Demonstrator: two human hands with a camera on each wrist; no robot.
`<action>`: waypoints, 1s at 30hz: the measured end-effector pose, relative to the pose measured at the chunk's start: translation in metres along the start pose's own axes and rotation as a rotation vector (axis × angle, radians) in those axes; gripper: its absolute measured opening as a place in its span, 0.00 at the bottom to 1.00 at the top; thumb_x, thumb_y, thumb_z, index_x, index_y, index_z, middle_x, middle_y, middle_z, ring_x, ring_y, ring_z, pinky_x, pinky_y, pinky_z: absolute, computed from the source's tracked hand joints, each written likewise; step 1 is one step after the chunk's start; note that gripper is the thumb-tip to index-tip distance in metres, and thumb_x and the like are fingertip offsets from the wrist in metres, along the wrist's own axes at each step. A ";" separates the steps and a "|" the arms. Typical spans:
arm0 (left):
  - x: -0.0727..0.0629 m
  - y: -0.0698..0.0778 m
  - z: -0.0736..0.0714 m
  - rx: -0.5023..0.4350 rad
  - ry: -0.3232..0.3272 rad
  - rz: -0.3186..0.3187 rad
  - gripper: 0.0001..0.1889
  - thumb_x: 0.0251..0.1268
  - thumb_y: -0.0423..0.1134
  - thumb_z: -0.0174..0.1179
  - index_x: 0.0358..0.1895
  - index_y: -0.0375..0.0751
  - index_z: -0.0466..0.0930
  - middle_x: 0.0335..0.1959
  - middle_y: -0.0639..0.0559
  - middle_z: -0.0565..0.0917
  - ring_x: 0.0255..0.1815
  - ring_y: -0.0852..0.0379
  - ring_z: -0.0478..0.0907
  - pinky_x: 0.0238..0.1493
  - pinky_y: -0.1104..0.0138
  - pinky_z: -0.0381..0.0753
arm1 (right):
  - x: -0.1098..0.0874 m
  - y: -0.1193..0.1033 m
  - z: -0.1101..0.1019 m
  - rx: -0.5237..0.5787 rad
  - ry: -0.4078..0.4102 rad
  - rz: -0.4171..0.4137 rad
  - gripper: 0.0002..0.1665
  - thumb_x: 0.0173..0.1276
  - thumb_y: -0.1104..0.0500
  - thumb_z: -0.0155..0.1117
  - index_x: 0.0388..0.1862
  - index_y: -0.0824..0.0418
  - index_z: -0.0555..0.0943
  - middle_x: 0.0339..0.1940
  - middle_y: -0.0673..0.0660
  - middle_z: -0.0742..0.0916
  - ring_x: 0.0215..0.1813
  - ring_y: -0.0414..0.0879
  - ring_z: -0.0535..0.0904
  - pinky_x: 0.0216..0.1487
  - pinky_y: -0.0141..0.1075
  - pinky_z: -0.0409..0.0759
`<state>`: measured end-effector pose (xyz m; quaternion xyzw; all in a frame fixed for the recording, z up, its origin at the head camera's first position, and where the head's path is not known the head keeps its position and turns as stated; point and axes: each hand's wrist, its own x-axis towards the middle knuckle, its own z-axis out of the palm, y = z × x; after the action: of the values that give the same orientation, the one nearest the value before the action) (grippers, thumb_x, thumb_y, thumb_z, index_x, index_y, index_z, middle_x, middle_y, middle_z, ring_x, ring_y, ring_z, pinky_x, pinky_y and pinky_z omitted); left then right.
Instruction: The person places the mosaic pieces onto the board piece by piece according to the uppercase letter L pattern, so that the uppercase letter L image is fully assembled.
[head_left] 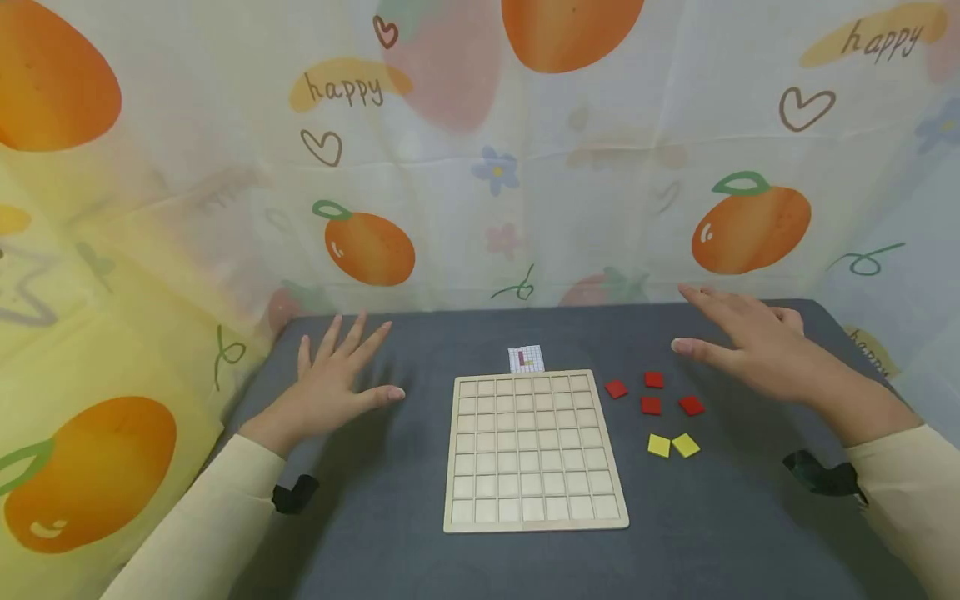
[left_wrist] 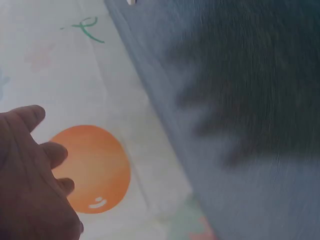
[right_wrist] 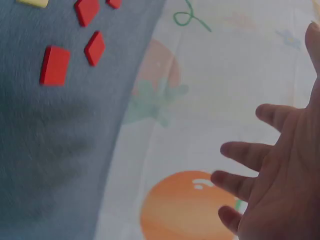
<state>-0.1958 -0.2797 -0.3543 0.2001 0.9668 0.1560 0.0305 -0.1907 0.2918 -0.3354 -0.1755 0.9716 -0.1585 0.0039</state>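
Left hand [head_left: 330,393] raised above the table [head_left: 382,550], left of the wooden grid board [head_left: 531,462] — fingers spread, grip released. Right hand [head_left: 757,348] likewise raised, fingers extended, grip released; nearest things: four red tiles [head_left: 651,406], lying right of the board. Two yellow tiles [head_left: 659,446] near these — side by side. Printed card [head_left: 527,359] at board's far edge.

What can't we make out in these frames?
Head: printed card, marks too small to read square by square.
Left wrist: pale sliver, cut off by the top edge, unidentifiable; left hand, cut off by the left edge.
Right wrist: yellow tile, cut off by the top edge.
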 end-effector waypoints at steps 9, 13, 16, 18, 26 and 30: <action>0.004 0.005 0.055 -0.368 0.085 0.140 0.48 0.82 0.73 0.48 0.92 0.50 0.47 0.91 0.44 0.43 0.89 0.35 0.31 0.73 0.26 0.26 | -0.001 0.010 0.039 0.373 -0.010 -0.006 0.47 0.87 0.43 0.60 0.92 0.60 0.53 0.86 0.71 0.63 0.82 0.76 0.56 0.68 0.82 0.50; 0.007 0.013 0.080 -0.559 0.078 0.178 0.50 0.81 0.77 0.37 0.91 0.45 0.49 0.90 0.41 0.46 0.88 0.33 0.34 0.74 0.24 0.29 | 0.001 0.014 0.060 0.475 0.010 0.006 0.46 0.87 0.46 0.61 0.91 0.62 0.54 0.83 0.72 0.67 0.79 0.73 0.63 0.67 0.77 0.65; 0.011 0.019 0.095 -0.749 0.047 0.191 0.44 0.88 0.70 0.31 0.91 0.42 0.50 0.90 0.42 0.49 0.89 0.36 0.37 0.78 0.28 0.32 | 0.004 0.017 0.074 0.513 0.028 0.024 0.45 0.87 0.46 0.62 0.90 0.63 0.55 0.80 0.73 0.70 0.76 0.72 0.67 0.65 0.74 0.70; 0.012 0.024 0.102 -0.852 0.019 0.196 0.40 0.91 0.64 0.28 0.90 0.40 0.51 0.90 0.42 0.51 0.89 0.39 0.39 0.80 0.32 0.33 | 0.005 0.019 0.081 0.533 0.039 0.042 0.45 0.87 0.47 0.62 0.89 0.65 0.57 0.79 0.72 0.71 0.74 0.71 0.70 0.64 0.72 0.72; 0.015 0.018 0.124 -0.719 0.000 0.207 0.43 0.85 0.68 0.50 0.89 0.45 0.57 0.88 0.42 0.57 0.88 0.38 0.47 0.80 0.33 0.46 | 0.004 0.026 0.108 0.610 0.076 0.120 0.37 0.86 0.47 0.64 0.81 0.68 0.70 0.70 0.70 0.81 0.68 0.66 0.77 0.64 0.63 0.76; 0.014 0.017 0.125 -0.543 0.000 0.201 0.43 0.79 0.59 0.66 0.88 0.47 0.61 0.88 0.46 0.59 0.88 0.38 0.50 0.78 0.30 0.51 | 0.005 0.031 0.118 0.576 0.100 0.133 0.33 0.85 0.49 0.66 0.76 0.70 0.76 0.67 0.69 0.81 0.64 0.64 0.78 0.61 0.58 0.76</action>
<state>-0.1866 -0.2227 -0.4679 0.2795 0.8650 0.4112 0.0673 -0.1984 0.2810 -0.4569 -0.0952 0.8949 -0.4356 0.0162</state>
